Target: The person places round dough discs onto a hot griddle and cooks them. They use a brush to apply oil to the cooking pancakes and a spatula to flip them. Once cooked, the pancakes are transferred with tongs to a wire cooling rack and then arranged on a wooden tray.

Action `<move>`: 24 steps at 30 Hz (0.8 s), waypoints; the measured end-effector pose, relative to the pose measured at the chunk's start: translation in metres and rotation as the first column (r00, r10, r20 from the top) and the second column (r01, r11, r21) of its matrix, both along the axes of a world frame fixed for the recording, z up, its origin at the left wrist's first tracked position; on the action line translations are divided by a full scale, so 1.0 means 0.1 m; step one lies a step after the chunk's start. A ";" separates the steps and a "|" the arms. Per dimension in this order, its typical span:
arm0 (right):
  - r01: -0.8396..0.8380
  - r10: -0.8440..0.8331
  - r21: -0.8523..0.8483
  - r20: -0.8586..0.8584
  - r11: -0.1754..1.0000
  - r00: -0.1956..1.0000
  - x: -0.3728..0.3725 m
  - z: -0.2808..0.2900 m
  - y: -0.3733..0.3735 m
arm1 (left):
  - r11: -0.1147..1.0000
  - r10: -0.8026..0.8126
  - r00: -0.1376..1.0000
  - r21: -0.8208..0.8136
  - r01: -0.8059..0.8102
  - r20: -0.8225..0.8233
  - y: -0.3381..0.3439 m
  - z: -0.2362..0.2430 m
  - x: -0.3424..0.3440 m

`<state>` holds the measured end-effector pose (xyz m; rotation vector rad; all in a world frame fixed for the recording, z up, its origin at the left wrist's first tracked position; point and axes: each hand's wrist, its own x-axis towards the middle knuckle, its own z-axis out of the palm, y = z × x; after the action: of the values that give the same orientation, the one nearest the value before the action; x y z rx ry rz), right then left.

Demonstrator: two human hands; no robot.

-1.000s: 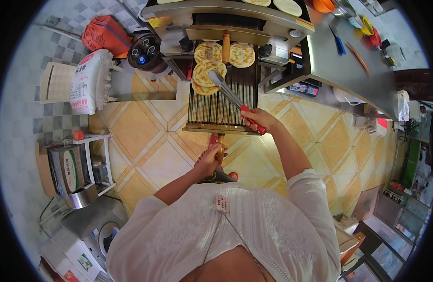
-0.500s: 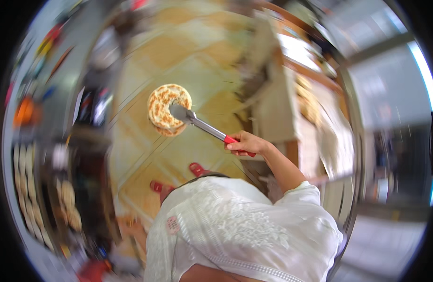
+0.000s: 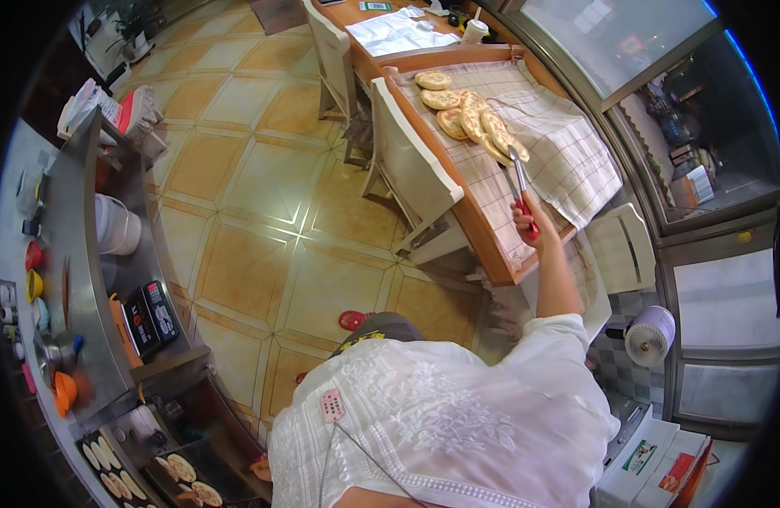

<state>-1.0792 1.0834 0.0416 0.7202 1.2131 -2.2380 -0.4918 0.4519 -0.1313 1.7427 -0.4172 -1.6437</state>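
Note:
My right hand (image 3: 527, 222) grips red-handled metal tongs (image 3: 520, 190), whose tips rest at a flatbread (image 3: 499, 135) on the near end of a group of golden breads. These lie on a checked cloth (image 3: 564, 149) lining a wooden tray (image 3: 470, 234). My left hand (image 3: 260, 468) shows only in small part at the lower left, beside the open griddle (image 3: 216, 423), largely hidden by my white blouse; its fingers cannot be made out. More rounds of dough or bread (image 3: 181, 468) lie inside the griddle.
A steel counter (image 3: 98, 330) with bowls, utensils and a black electronic device (image 3: 151, 317) runs along the left. White chairs (image 3: 407, 169) stand against the tray's side. A table (image 3: 356, 13) with plastic bags is beyond, windows are at the right, and a small purple fan (image 3: 650, 336) hangs low right.
I have turned from the griddle to the cloth-lined tray. The stacked breads carried in the tongs have moved over and now sit among the others on the cloth.

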 end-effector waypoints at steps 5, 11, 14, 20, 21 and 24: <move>-0.042 0.039 -0.491 -0.017 0.870 0.999 0.18 0.13 -1.34 | 1.000 0.022 0.999 0.011 -0.023 0.030 0.03 -0.04 0.27; -0.828 0.815 0.056 -0.226 0.558 0.534 1.00 0.60 -3.61 | 0.990 0.125 0.990 0.077 -0.119 -0.070 0.25 -0.37 0.95; -0.965 0.991 0.243 -0.112 0.098 0.072 1.60 0.67 -4.68 | 0.986 0.138 0.973 0.116 -0.118 -0.183 0.42 -0.77 0.96; -0.651 0.711 0.443 -0.043 -0.617 -0.702 3.37 0.02 -6.54 | 0.915 0.399 0.887 0.038 -0.402 -0.232 0.38 -0.46 0.42; -0.600 0.660 0.458 -0.038 -0.655 -0.750 3.66 -0.16 -6.76 | 0.886 0.450 0.861 0.000 -0.463 -0.238 0.41 -0.51 0.37; -0.491 0.581 0.501 0.029 -0.713 -0.814 4.36 -0.66 -7.26 | 0.854 0.501 0.837 -0.035 -0.520 -0.219 0.52 -0.58 0.21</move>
<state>-0.6429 0.3576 -0.0246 -1.1361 1.1330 -0.0793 -0.4709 0.5039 -0.1890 1.4345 0.0726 -1.3605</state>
